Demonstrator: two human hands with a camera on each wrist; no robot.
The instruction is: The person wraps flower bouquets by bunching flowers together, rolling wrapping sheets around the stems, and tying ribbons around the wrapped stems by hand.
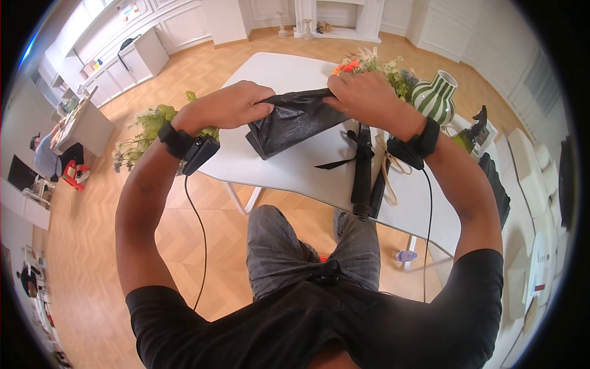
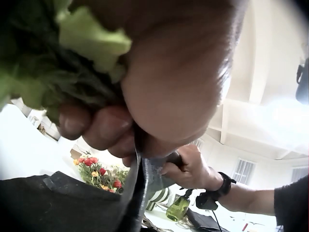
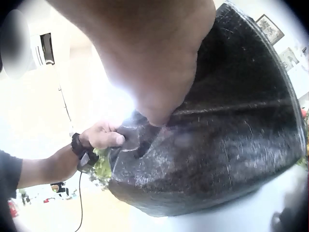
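Observation:
A glossy black leather-like piece [image 1: 295, 123], creased and folded, is stretched between my two hands above the white table [image 1: 264, 74]. My left hand [image 1: 230, 106] pinches its left upper edge. The right hand [image 1: 367, 101] grips the right upper edge, thumb on the near face. In the right wrist view the black piece [image 3: 227, 140] spreads wide, with a seam along its outer edge. Below my right hand lies a long black tube-like thing [image 1: 362, 178] with a black ribbon [image 1: 338, 163] tied round it. A beige cord [image 1: 392, 166] lies beside it.
Red and orange flowers [image 1: 350, 66] and a green-striped vase [image 1: 433, 99] stand at the table's right. Further right are a green spray bottle [image 1: 465, 140] and dark folded material [image 1: 495, 184]. Leafy flowers [image 1: 144, 132] show beyond my left forearm. A person [image 1: 49, 157] sits far left.

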